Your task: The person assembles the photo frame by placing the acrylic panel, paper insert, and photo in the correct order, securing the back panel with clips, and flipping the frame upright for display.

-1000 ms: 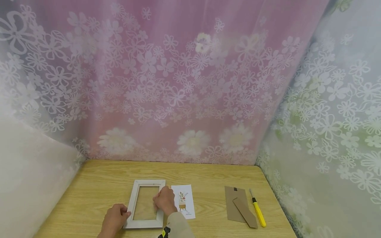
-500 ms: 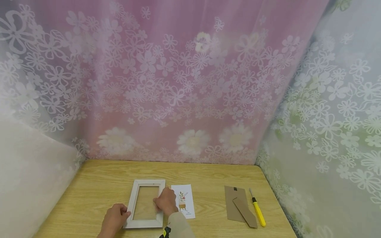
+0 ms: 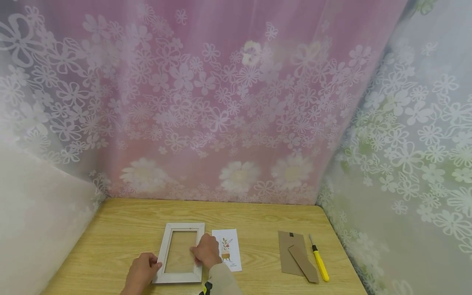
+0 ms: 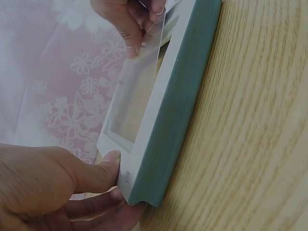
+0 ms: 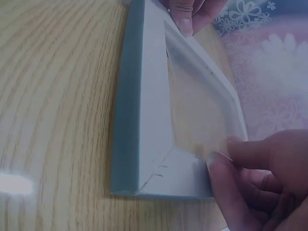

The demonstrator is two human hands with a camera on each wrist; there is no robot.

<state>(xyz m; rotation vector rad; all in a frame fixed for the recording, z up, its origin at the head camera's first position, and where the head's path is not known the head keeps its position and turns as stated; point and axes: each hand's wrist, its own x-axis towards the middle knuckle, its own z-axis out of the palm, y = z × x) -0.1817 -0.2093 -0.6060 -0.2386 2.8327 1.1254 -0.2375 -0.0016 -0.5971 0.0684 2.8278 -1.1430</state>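
Observation:
A picture frame (image 3: 164, 250), white on its upturned back and green along its side (image 4: 175, 113), lies on the table. My left hand (image 3: 141, 268) holds its near left edge, thumb on top and fingers beneath. Between thumb and fingertips, my right hand (image 3: 207, 250) pinches a clear sheet (image 4: 137, 91) over the frame's opening. In the left wrist view the sheet's pinched end is tilted up off the frame, while its other end sits down in the opening. Wood grain shows through the sheet.
Just right of the frame lies a white card (image 3: 233, 246) with a plant picture, partly covered by my right hand. Farther right are a brown backing board (image 3: 289, 252) with its stand leg (image 3: 304, 264) and a yellow-handled screwdriver (image 3: 321, 265). Flowered curtains (image 3: 236, 123) enclose the table.
My right hand has shifted very slightly to the right, still pinching the clear sheet. The left hand and the frame have stayed put.

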